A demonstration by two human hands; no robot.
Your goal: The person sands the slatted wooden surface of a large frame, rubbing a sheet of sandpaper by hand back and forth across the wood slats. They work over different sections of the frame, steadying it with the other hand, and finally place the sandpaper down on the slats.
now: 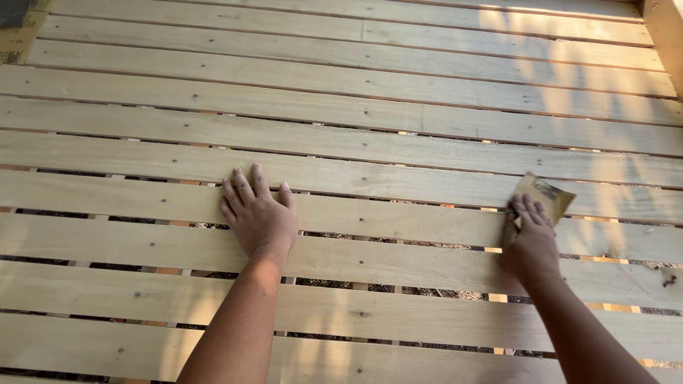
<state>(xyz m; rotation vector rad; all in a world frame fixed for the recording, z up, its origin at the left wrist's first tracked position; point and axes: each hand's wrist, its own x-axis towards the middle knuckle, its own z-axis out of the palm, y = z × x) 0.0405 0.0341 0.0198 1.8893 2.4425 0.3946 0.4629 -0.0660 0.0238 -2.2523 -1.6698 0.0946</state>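
Note:
A surface of pale wooden slats fills the view, with narrow gaps between the boards. My left hand lies flat on one slat, fingers spread, holding nothing. My right hand presses a brown piece of sandpaper onto a slat further right; the fingers cover the sheet's lower part.
Nail heads dot the boards. Ground and cross supports show through the gaps. A thicker wooden post stands at the top right corner. Dappled sunlight falls on the right side.

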